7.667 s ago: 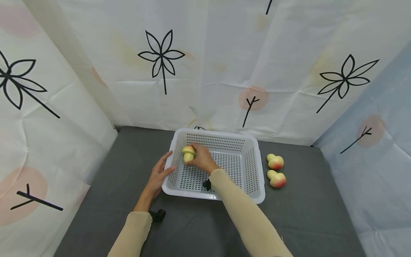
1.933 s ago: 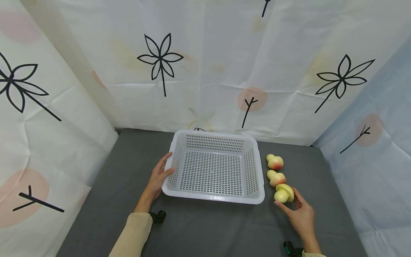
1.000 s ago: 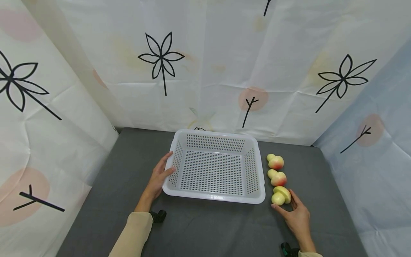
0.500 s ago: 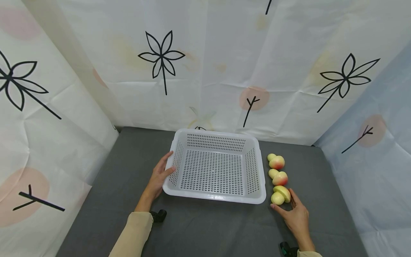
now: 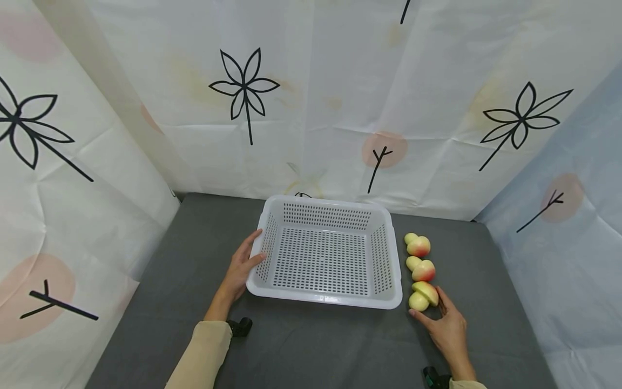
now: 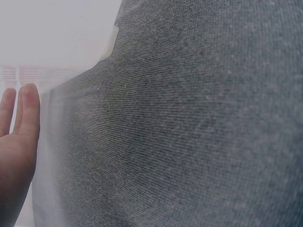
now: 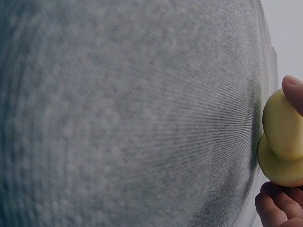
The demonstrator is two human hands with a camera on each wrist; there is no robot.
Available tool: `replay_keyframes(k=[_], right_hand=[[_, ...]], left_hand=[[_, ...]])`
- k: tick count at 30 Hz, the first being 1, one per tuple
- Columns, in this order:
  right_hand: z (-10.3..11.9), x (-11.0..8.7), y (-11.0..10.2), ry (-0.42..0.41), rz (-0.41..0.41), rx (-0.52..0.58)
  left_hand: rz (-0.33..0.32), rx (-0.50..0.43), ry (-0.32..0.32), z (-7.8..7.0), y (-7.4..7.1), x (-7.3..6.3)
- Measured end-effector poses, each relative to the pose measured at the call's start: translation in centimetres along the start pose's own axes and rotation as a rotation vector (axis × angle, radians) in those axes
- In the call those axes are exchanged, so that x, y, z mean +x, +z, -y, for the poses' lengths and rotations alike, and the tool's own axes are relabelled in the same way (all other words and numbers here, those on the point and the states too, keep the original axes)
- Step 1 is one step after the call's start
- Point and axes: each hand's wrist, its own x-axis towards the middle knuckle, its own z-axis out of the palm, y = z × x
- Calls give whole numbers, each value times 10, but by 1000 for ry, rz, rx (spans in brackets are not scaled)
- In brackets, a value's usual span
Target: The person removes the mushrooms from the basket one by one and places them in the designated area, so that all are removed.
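In the head view, the left hand (image 5: pixel 238 269) holds the left rim of a white plastic basket (image 5: pixel 323 299). Its thumb lies over the rim, and the left wrist view shows straight fingers (image 6: pixel 31 111) against the basket's outside. On the dark tabletop to the basket's right, the right hand (image 5: pixel 446 327) holds a yellow, red-tinged toy mushroom (image 5: pixel 425 293) between thumb and fingers. The right wrist view has the thumb (image 7: pixel 294 92) at its pale stem and the curled fingers beside its cap. Two similar mushrooms, one nearer (image 5: pixel 424 270) and one farther (image 5: pixel 418 246), lie in line behind it.
A dark grey cloth (image 5: pixel 335 346) covers the table. White patterned fabric (image 5: pixel 330 97) hangs along its back, left and right sides. The basket stands near the back edge, and a black wrist camera (image 5: pixel 240 327) is strapped to the left wrist.
The right hand has brought the mushroom out of the basket to the near end of the row. Over the last second it has turned slightly, showing more red. The left hand stays put.
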Motion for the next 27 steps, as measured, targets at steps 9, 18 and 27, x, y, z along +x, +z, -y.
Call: replay_keyframes(k=[9, 18, 27], right_hand=[[0, -1, 3, 8, -12, -16], [0, -2, 3, 20, -17, -20], [11, -3, -5, 22, 4, 15]], left_hand=[[2, -3, 5, 2, 0, 2], [-3, 9, -9, 3, 0, 3], [-9, 76, 24, -1, -2, 2]])
